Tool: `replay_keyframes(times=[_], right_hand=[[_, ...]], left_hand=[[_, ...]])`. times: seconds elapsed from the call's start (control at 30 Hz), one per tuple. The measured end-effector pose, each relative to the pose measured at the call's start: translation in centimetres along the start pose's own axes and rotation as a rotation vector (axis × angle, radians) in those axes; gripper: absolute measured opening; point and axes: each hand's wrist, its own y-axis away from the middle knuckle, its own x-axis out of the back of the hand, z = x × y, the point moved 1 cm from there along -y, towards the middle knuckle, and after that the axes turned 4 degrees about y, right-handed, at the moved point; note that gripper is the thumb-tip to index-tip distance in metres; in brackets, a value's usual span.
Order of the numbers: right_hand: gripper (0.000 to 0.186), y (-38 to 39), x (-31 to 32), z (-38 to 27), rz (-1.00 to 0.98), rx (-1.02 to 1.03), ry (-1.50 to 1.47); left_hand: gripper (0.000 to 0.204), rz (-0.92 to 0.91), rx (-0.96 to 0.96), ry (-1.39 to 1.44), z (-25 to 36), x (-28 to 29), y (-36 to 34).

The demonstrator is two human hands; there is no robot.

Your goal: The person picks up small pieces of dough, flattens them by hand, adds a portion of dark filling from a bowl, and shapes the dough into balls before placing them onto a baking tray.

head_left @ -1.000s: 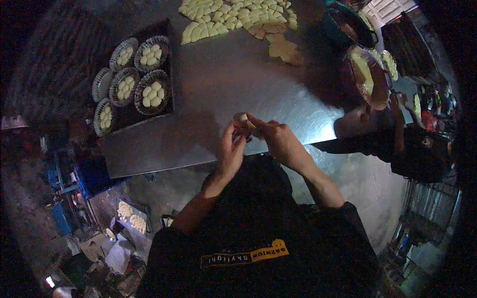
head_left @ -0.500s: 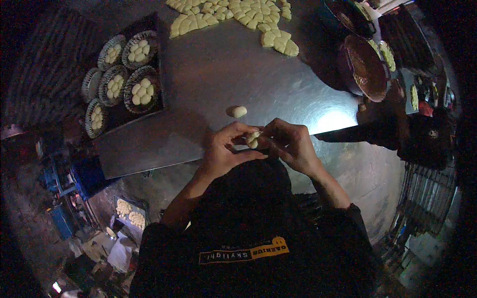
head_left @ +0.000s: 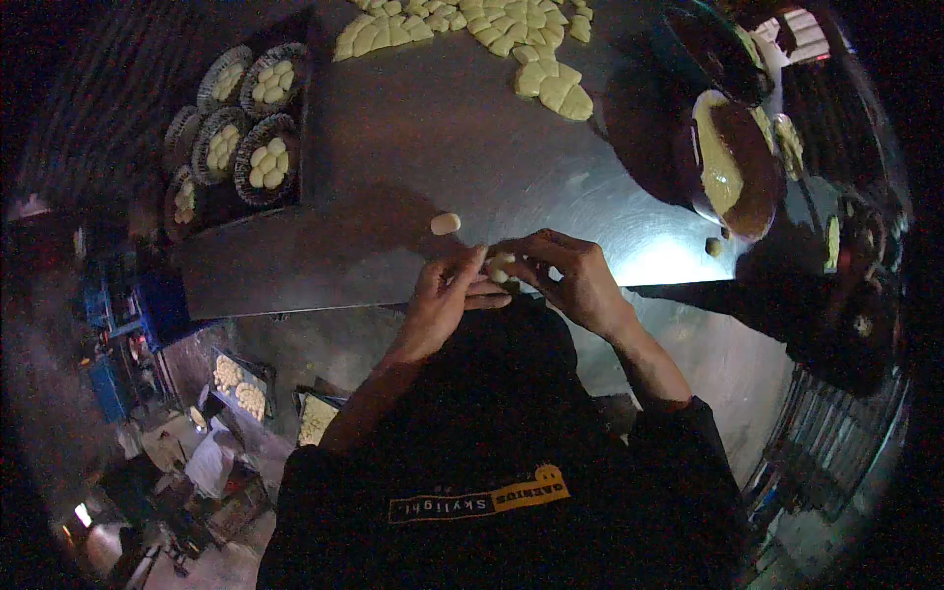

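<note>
Just in front of my body, at the near edge of the metal table, both hands work one small piece of pale dough (head_left: 501,266). My left hand (head_left: 444,300) holds it from the left, its fingers lying behind and beneath the dough. From the other side my right hand (head_left: 582,283) pinches it between thumb and fingers. Fingers partly cover the piece, so its full shape is hidden. A smooth, oblong dough piece (head_left: 445,223) lies on the table a little beyond my left fingertips.
At the left, a dark tray (head_left: 307,147) bears several fluted tins (head_left: 239,147) with clustered dough balls. Cut dough pieces (head_left: 556,88) spread along the far side. A bowl (head_left: 762,187) with yellowish contents stands right, near a small round lump (head_left: 713,247). Bluish light falls on the table's right corner.
My left fingers have straightened and shifted around the dough, and my right hand has come closer to the left. The whole view has shifted slightly, bringing the bowl's yellowish inside into sight.
</note>
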Motion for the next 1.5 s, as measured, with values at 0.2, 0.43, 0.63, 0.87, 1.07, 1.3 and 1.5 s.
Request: replay_keyframes(times=[0.2, 0.43, 0.63, 0.87, 1.07, 1.3, 1.5], right_hand=[[0.022, -0.5, 1.3, 2.2, -0.244, 0.078, -0.198], [0.025, -1.0, -0.3, 2.2, -0.204, 0.241, 0.036], [0.032, -0.5, -4.2, 1.4, -0.093, 0.689, 0.390], [0.032, -9.0, -7.5, 6.0, -0.429, 0.137, -0.093], [0.035, -14.0, -8.3, 8.1, -0.273, 0.268, 0.153], [0.039, -12.6, -9.5, 9.7, -0.180, 0.336, 0.120], [0.033, -15.6, 4.4, 27.1, 0.742, -0.201, 0.377]], left_hand=[[0.034, -0.188, -0.371, -0.302, -0.3, -1.0, 0.6], [0.041, 0.047, -0.374, -0.616, -2.8, 0.7, 0.5], [0.034, 0.210, -0.279, 0.094, -6.9, 5.8, -1.4], [0.043, 0.379, -0.722, -0.859, -4.6, 8.3, -4.2], [0.065, 0.286, -0.805, -0.930, -0.5, 11.2, -8.4], [0.090, -0.008, -0.838, -0.941, -1.3, 10.6, -10.1], [0.096, 0.050, -0.764, -1.161, -1.0, 10.5, -9.6]])
